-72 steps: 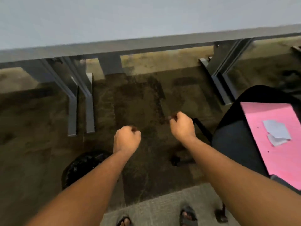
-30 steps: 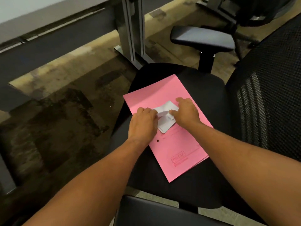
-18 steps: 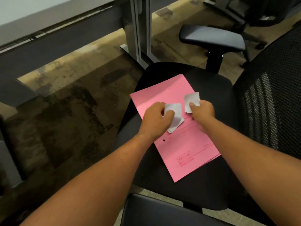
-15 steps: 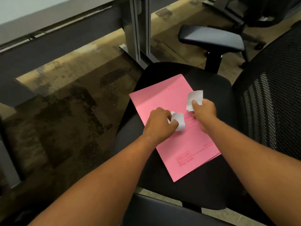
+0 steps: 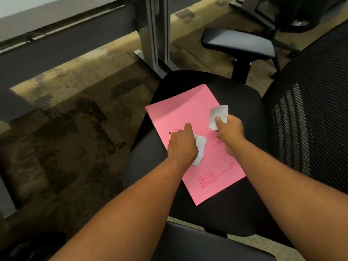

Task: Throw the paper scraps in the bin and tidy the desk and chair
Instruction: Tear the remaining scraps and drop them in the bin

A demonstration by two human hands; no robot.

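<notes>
A pink folder [image 5: 195, 113] lies flat on the black seat of an office chair [image 5: 241, 95]. My left hand [image 5: 181, 146] is over the folder's middle, closed on a white paper scrap [image 5: 200, 147] that sticks out to the right under the palm, with the index finger stretched forward. My right hand [image 5: 228, 131] is just to the right, above the folder's right edge, pinching another white scrap [image 5: 218, 113] upright between thumb and fingers. No scrap lies loose on the folder.
The chair's mesh backrest [image 5: 316, 110] rises at the right; one armrest [image 5: 237, 43] is behind the seat, another [image 5: 207, 243] at the bottom. A grey desk leg [image 5: 156, 34] stands on the stained carpet [image 5: 66, 129] behind the chair. A second chair's base [image 5: 278, 29] is at top right.
The view turned from the floor under the desk to the chair. Both hands went to the scraps on the folder, lifted one each, and my left hand has since drawn back slightly.
</notes>
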